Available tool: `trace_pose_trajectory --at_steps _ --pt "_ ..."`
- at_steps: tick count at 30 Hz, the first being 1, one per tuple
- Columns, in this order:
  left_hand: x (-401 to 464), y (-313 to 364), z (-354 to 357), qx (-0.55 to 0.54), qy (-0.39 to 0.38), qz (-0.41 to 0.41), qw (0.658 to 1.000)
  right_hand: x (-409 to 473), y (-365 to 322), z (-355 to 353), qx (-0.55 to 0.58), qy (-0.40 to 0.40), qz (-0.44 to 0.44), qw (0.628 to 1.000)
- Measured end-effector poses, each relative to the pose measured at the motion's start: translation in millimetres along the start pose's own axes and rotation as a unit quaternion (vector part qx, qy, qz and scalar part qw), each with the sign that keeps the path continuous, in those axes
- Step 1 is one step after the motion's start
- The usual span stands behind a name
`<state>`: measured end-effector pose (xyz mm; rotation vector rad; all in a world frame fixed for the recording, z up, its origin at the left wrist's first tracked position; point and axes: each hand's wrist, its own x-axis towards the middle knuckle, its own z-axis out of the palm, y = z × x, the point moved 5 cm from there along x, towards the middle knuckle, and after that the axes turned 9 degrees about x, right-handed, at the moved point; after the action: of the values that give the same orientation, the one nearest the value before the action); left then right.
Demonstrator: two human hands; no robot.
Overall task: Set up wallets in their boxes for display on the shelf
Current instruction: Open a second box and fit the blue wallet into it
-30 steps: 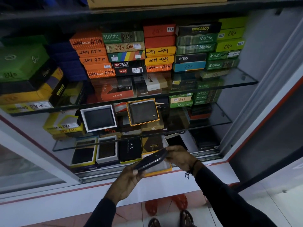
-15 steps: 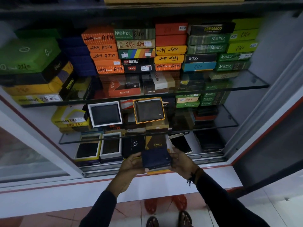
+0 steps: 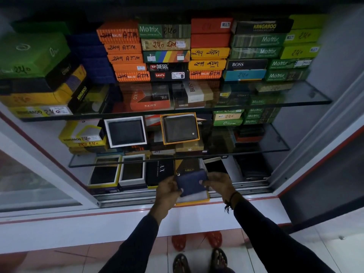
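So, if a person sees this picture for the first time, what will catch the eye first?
Probably the bright stacks of orange, green and yellow boxes filling the top glass shelf. Next, at the bottom centre, the left hand and right hand hold a dark blue wallet over a yellow-edged open box. On the middle shelf, an orange-framed wallet stands propped up.

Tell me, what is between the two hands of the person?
In the head view, a dark blue wallet lies between the left hand and right hand, gripped by both above an orange-rimmed box.

Two hands (image 3: pixel 167 189) (image 3: pixel 217 184), one blue wallet (image 3: pixel 192 183), two glass shelves (image 3: pixel 307 95) (image 3: pixel 275 142).
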<state>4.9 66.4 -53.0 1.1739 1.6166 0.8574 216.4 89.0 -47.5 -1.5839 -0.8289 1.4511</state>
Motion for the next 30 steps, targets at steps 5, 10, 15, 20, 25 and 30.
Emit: trace_pose_trajectory --at_steps 5,10,15,20,25,30 --pt "-4 2 -7 0.082 0.050 0.175 0.980 -13 -16 -1 -0.295 0.025 -0.276 0.914" --pt "-10 -3 -8 0.188 0.087 0.263 0.942 -36 -16 3 -0.440 0.052 -0.402 0.801" --pt "-2 -9 -10 0.130 0.034 0.181 0.974 -23 -14 -7 -0.282 0.012 -0.253 0.926" --pt "6 -19 -8 0.068 0.014 0.063 0.996 -4 -3 -6 -0.097 0.008 -0.082 0.992" --pt "9 -17 3 0.168 0.036 0.029 0.985 2 16 2 -0.241 0.054 -0.016 0.969" --pt "13 -18 2 0.238 0.082 -0.010 0.968 1 15 11 -0.282 0.067 0.004 0.957"
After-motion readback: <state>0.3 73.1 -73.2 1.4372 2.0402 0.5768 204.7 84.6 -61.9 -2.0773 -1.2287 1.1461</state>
